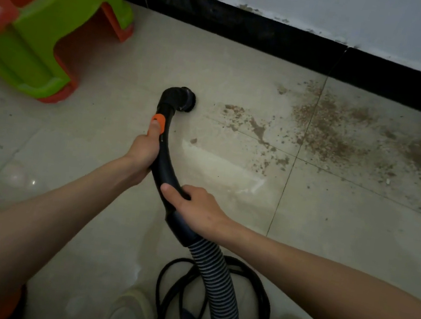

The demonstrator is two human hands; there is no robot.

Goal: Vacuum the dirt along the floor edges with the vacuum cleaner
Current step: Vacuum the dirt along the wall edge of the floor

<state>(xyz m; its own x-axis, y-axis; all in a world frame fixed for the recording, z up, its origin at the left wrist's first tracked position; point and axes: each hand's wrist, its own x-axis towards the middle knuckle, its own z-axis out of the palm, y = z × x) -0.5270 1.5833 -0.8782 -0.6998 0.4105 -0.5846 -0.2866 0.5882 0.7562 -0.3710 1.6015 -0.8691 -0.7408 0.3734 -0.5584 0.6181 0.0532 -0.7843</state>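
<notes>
A black curved vacuum handle [163, 157] ends in a round brush nozzle [187, 99] that sits on the pale tiled floor. My left hand [143, 150] grips the handle high up, thumb on its orange slider [159, 121]. My right hand [194, 206] grips the handle's lower end, just above the ribbed grey hose [215, 283]. Brown dirt [326, 127] is scattered over the tiles to the right of the nozzle, thickest near the black skirting board [277, 35].
Stacked green and orange plastic stools [41, 24] stand at the upper left by the wall. A coiled black cable [174, 304] lies between my two pale shoes [131, 314] at the bottom. A white wall [335, 11] rises above the skirting.
</notes>
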